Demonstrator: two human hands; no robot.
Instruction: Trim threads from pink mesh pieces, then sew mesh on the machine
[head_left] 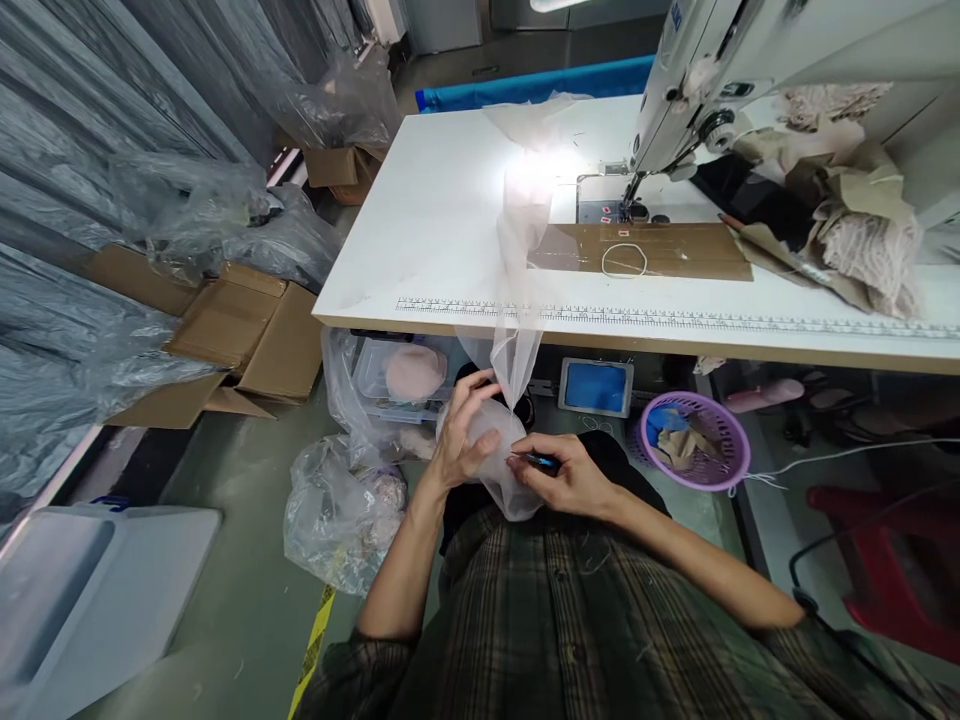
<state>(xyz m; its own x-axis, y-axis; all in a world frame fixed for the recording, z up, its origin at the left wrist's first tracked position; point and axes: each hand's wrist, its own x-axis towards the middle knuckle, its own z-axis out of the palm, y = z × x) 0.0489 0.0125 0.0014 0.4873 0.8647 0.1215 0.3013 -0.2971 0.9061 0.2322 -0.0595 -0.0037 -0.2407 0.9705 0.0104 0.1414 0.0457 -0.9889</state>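
A person in a plaid shirt point(559, 600) works at lap level before a white desk point(435, 200). A strip of sheer pale fabric point(519, 345) runs from the desktop over its front edge and down to both hands, gathering in a loose bunch over the lap.

The left hand point(466, 435) is partly open, fingers spread and curved, thumb well apart from them, resting against the bunched fabric. The right hand point(568, 478) is closed around a small dark tool point(541, 461), its thumb and forefinger tips at the edge of the fabric; whether they also pinch the cloth cannot be told.

On the desk, a sewing machine point(697, 90) stands to the right of the strip, with a brown board point(697, 250) in front of its needle and a pale loop point(624, 261) lying on that board. A heap of cloth point(862, 210) lies at the far right. Below the desk, a purple basket point(739, 455) holding scraps stands right of the lap, and a clear plastic bag point(330, 510) lies on the floor to the left.
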